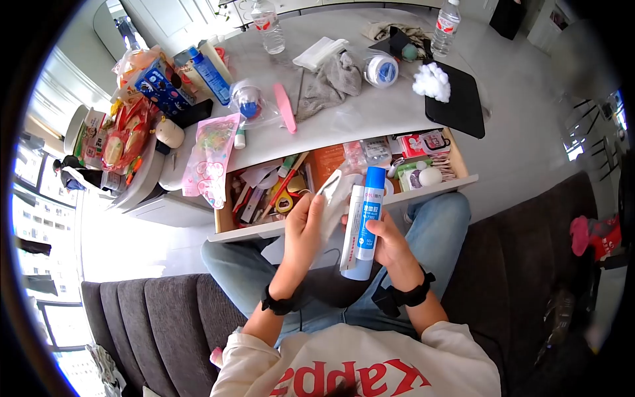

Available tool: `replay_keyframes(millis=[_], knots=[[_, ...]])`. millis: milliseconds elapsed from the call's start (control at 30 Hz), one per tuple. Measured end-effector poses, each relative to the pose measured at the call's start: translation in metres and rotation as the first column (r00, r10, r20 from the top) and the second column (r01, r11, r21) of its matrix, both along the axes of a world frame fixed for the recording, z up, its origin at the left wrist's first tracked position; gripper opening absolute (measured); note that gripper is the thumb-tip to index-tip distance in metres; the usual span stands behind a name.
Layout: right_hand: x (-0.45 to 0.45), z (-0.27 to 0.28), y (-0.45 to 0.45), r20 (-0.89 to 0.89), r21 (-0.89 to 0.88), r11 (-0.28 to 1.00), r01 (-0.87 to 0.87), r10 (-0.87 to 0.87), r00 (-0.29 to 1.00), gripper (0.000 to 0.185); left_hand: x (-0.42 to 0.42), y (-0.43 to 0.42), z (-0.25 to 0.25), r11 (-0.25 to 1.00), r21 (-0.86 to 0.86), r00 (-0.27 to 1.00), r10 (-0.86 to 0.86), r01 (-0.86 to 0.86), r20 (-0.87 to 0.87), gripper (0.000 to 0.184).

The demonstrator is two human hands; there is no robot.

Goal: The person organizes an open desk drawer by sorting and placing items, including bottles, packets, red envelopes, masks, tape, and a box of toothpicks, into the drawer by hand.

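My right hand (391, 243) is wrapped round a bottle of liquid glue (368, 221) with a blue cap. A slim white tube or box (352, 228) with small print stands alongside the bottle in the same grip. My left hand (305, 228) pinches a crumpled clear plastic bag (335, 202), which hangs beside the bottle; whether anything is inside it I cannot tell. Both hands are above my lap, just in front of an open drawer (430, 194). Inside the drawer lie a yellow tape dispenser or scissors handle (284, 202), pens, small packets and cotton swabs (444, 165).
On the table (264, 142) are a grey cloth (331, 86), a pink file-shaped strip (285, 108), a black tray (456, 106) with white fluff (432, 83), and water bottles (268, 28). Snack bags and a blue box (162, 86) crowd the left. Behind me is a dark sofa (152, 317).
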State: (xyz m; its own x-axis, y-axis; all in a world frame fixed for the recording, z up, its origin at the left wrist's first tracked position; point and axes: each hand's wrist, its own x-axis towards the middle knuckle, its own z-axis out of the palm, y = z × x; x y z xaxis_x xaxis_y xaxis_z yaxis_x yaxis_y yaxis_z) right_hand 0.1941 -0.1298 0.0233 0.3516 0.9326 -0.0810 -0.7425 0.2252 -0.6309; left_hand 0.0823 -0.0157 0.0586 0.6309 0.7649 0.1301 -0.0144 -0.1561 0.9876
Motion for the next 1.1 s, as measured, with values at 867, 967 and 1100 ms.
replay_keyframes(millis=[867, 967, 1100], knots=[[-0.032, 0.012, 0.006, 0.139, -0.155, 0.969, -0.194, 0.216, 0.966, 0.058, -0.042, 0.009, -0.025, 0.865, 0.495, 0.919, 0.259, -0.083, -0.299, 0.022], [-0.043, 0.013, 0.012, 0.329, -0.247, 0.965, -0.090, 0.170, 0.929, 0.055, -0.040, 0.004, -0.030, 0.900, 0.420, 0.927, 0.250, -0.116, -0.279, 0.025], [-0.051, 0.010, 0.013, 0.393, -0.239, 0.970, -0.034, 0.128, 0.910, 0.056, -0.043, 0.004, -0.033, 0.918, 0.368, 0.929, 0.258, -0.151, -0.264, 0.021]])
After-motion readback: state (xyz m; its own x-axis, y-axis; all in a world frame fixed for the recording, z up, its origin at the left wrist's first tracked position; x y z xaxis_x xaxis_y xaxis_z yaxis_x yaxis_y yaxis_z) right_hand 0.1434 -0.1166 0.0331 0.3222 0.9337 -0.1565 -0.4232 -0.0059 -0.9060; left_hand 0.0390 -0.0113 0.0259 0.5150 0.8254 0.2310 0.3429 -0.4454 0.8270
